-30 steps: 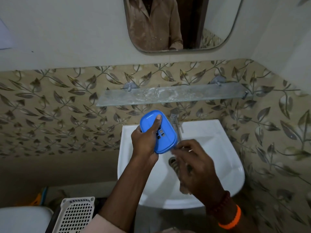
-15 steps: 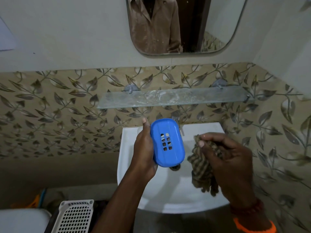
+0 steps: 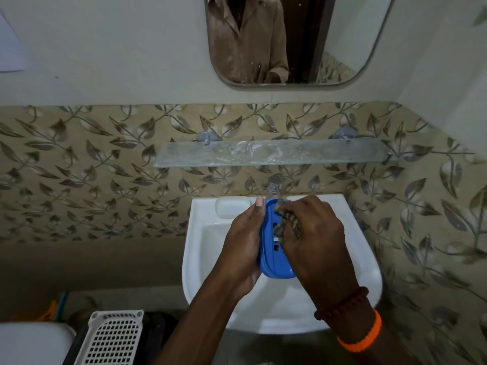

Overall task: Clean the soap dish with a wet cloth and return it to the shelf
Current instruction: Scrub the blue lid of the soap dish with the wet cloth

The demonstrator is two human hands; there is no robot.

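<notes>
Left hand (image 3: 243,248) is wrapped around the blue plastic soap dish (image 3: 274,248), with the thumb up along the far left edge and the fingers hidden behind it. It holds the dish up on its side over the white sink (image 3: 208,259), so the flat part with the little square holes faces right.

The right hand (image 3: 316,241) comes in from the near right. Its fingers are curled and pinch a brown checked cloth (image 3: 288,223), and they press the cloth onto the far half of the dish. Most of the cloth is hidden under the hand. On that wrist sit a dark bead bracelet (image 3: 342,302) and an orange band (image 3: 363,335).

A shiny metal tap (image 3: 274,185) stands just past the dish, at the far edge of the sink. Above the tap a long glass shelf (image 3: 263,154) is fixed to the wall with the leaf pattern. The dish is well below the shelf. Higher up hangs a mirror with round corners (image 3: 350,35), and it shows a person in a light brown shirt.

Down at the near left stands a white plastic basket with many small holes (image 3: 113,338).
</notes>
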